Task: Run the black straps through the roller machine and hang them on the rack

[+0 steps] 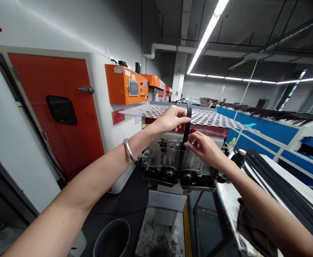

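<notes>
A black strap (187, 119) stands upright over a small roller machine (172, 164) with a clear cover. My left hand (172, 117) is closed on the strap's upper part, pinching it near its curved top. My right hand (203, 146) pinches the same strap lower down, right where it enters the machine. A silver bangle (129, 150) sits on my left wrist. Behind the strap a perforated metal plate (212, 117) lies flat.
An orange control box (126, 85) hangs on the white cabinet with an orange door (55, 114) at left. Many black straps (279, 185) lie on the white table at right, beside a dark bottle (239, 157). A grey bucket (112, 237) stands below. People are far back.
</notes>
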### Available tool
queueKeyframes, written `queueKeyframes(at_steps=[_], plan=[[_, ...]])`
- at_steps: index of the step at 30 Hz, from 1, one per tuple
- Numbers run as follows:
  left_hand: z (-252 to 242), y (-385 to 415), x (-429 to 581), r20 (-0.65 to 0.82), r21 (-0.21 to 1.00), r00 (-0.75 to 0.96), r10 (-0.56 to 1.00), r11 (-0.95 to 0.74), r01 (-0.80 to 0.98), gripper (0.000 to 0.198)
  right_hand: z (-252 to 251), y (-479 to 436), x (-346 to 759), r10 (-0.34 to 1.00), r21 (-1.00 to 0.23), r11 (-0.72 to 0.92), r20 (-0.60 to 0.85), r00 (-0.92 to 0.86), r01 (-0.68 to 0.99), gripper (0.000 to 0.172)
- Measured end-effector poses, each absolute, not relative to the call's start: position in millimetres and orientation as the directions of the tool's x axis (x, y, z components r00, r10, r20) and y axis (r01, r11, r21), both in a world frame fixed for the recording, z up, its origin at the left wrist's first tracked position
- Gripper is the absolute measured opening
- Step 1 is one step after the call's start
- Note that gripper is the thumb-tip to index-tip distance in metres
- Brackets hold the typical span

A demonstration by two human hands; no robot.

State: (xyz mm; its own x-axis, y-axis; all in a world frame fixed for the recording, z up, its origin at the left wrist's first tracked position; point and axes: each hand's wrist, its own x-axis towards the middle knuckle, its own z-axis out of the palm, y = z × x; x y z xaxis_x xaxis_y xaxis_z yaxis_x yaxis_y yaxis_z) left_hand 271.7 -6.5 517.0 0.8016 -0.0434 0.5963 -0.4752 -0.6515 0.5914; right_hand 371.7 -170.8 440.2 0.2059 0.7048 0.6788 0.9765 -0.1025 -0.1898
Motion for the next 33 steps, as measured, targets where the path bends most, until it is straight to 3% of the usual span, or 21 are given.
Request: queueKeyframes(at_steps=[4, 8, 12, 15, 18, 22, 26, 29, 33], plan=[[498.7, -7.9, 278.0, 0.611, 0.517, 0.791, -0.006, -0.755, -0.405, 0.023, 424.7, -192.9, 355.9, 0.66, -0.243, -0.138, 0.7, 0.272, 0.96, 0.02], [479.6, -13.5, 279.7, 0.639, 0.441, 0.764, 0.084, -0.855, -0.275, 0.019, 383.6, -215.9, 333.0, 0.781, -0.458, -0.064, 0.53, 0.33, 0.887, 0.023], [449.7, -21.6, 248.3, 0.695, 0.423, 0.702, 0.155, -0.878, -0.225, 0.02, 298.0, -220.9, 330.0, 0.885, -0.66, -0.125, 0.264, 0.384, 0.741, 0.033], [407.5, -33.2, 206.0, 0.666, 0.522, 0.702, 0.252, -0.829, -0.198, 0.021, 223.8, -207.9, 344.8, 0.851, -0.752, -0.181, 0.204, 0.484, 0.634, 0.034], [346.1, -51.1, 167.7, 0.52, 0.707, 0.755, 0.4, -0.697, -0.118, 0.022, 170.4, -187.1, 363.6, 0.744, -0.837, -0.171, 0.236, 0.625, 0.519, 0.039], [258.7, -74.9, 138.2, 0.152, 0.905, 0.85, 0.504, -0.416, 0.085, 0.027, 144.8, -164.6, 378.3, 0.655, -0.876, -0.194, 0.219, 0.723, 0.441, 0.045], [203.3, -86.8, 121.1, -0.082, 0.948, 0.841, 0.535, -0.218, 0.231, 0.037, 145.7, -155.6, 379.8, 0.678, -0.859, -0.202, 0.225, 0.7, 0.471, 0.028], [185.5, -88.5, 113.5, -0.125, 0.948, 0.819, 0.561, -0.177, 0.265, 0.043, 146.6, -155.6, 376.4, 0.705, -0.846, -0.194, 0.231, 0.67, 0.497, 0.014], [165.9, -86.1, 117.3, -0.16, 0.959, 0.806, 0.57, -0.103, 0.263, 0.042, 139.3, -163.5, 365.5, 0.742, -0.873, -0.206, 0.155, 0.652, 0.442, 0.008]])
